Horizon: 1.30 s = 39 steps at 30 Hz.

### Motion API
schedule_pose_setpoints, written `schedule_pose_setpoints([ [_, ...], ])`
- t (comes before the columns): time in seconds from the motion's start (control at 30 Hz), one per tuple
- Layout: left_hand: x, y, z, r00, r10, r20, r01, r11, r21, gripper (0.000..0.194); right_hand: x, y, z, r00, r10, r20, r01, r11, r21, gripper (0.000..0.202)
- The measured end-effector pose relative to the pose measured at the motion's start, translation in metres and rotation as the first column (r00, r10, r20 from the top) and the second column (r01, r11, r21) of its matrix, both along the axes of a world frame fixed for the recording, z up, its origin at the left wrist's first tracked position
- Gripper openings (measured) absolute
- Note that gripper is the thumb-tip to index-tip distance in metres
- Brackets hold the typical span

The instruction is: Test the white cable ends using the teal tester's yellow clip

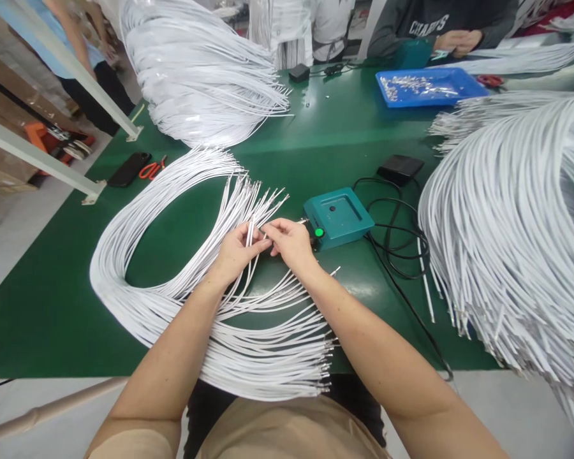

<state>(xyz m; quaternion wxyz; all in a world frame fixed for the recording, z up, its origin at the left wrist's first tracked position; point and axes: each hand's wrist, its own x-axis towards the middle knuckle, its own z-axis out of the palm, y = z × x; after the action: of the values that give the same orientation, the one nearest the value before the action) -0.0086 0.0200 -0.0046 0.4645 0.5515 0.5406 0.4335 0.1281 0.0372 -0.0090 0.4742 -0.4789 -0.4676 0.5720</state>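
Note:
My left hand (239, 250) is closed on a few white cables (252, 237) near their ends. My right hand (289, 239) pinches at the cable ends close beside it; its fingertips cover what exactly they grip. The cables belong to a looped bundle (119, 255) of white cables that bends round on the left, with ends fanned out behind my hands and below my right forearm. Just right of my right hand stands a teal machine (340, 217) with a green button (319, 233) on its near side.
Black cords (392, 248) and a black pedal (400, 169) lie behind the machine. Big cable bundles stand at right (511, 210) and back left (196, 70). A blue tray (428, 88) holds small parts. Orange scissors (153, 167) and a phone (129, 169) lie left. Co-worker's hands (459, 42) show across the table.

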Motion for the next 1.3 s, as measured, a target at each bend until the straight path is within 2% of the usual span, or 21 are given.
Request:
schedule_pose_setpoints([
  [0.13,-0.001,0.001,-0.003,0.996,-0.017,0.089,0.020,1.000,-0.022,0.031,0.000,0.000,0.003,0.987,0.051,-0.154,-0.057,0.998,-0.035,0.019],
  [0.33,-0.004,0.002,-0.006,0.995,-0.008,0.097,0.009,1.000,-0.014,0.029,0.000,-0.004,0.008,0.975,-0.042,-0.216,0.017,0.993,-0.117,0.022],
  [0.53,-0.004,0.003,-0.007,0.990,0.002,0.144,-0.002,1.000,0.002,0.032,0.001,-0.004,0.010,0.958,0.050,-0.283,-0.079,0.993,-0.092,0.019],
  [0.63,-0.004,0.003,-0.006,0.980,0.008,0.198,-0.008,1.000,-0.002,0.033,0.001,-0.004,0.013,0.931,0.097,-0.352,-0.151,0.980,-0.130,0.020],
  [0.73,-0.003,0.003,-0.003,0.974,-0.008,0.228,0.012,1.000,-0.017,0.033,0.001,-0.005,0.016,0.909,0.092,-0.406,-0.185,0.963,-0.197,0.015],
  [0.8,-0.002,0.002,-0.001,0.974,-0.019,0.225,0.027,0.999,-0.032,0.032,0.002,-0.005,0.017,0.919,0.064,-0.389,-0.153,0.967,-0.202,0.012],
  [0.9,-0.001,0.002,0.001,0.977,-0.045,0.208,0.055,0.998,-0.040,0.030,0.005,-0.003,0.017,0.936,0.060,-0.346,-0.119,0.981,-0.152,0.022],
  [0.97,0.000,0.002,0.001,0.974,-0.081,0.211,0.090,0.995,-0.034,0.030,0.006,-0.001,0.017,0.936,0.094,-0.338,-0.152,0.977,-0.148,0.030],
  [1.13,0.001,0.001,-0.001,0.969,-0.108,0.222,0.118,0.993,-0.032,0.034,0.010,0.004,0.014,0.921,0.182,-0.344,-0.268,0.938,-0.218,0.035],
  [1.3,0.000,0.000,0.003,0.963,-0.084,0.258,0.092,0.996,-0.021,0.032,0.011,0.003,0.014,0.881,0.188,-0.433,-0.333,0.899,-0.286,0.041],
])
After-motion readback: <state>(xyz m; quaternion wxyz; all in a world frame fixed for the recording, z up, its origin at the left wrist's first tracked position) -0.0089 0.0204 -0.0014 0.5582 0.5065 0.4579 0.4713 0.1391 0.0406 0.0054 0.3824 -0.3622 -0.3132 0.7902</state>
